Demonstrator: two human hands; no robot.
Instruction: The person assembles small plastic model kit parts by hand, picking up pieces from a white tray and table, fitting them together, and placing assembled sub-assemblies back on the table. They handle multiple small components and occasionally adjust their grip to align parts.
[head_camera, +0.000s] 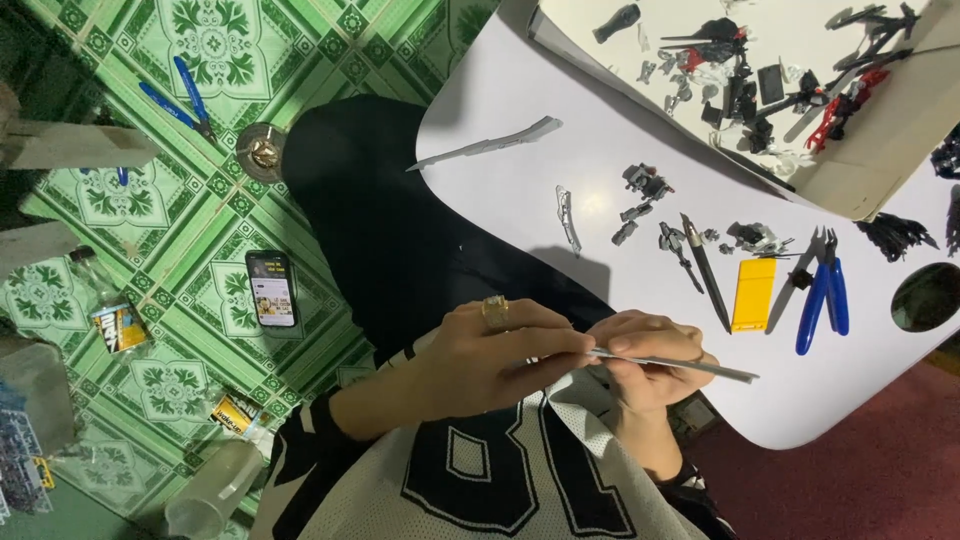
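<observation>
A thin grey blade-shaped part (675, 366) is pinched at its near end in the closed grip of the left hand (500, 355) and supported by the right hand (650, 365), held above the lap at the edge of the white table (520, 110). On the table beyond are laid a craft knife (705, 268), a yellow block (752, 294), blue nippers (825, 292) and small grey parts (645, 185). A phone (271, 288) is lying on the green tiled floor (190, 230).

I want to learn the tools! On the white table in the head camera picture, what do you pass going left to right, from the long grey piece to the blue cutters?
Long grey piece → thin clear strip → small grey parts → hobby knife → yellow block → blue cutters.
</observation>
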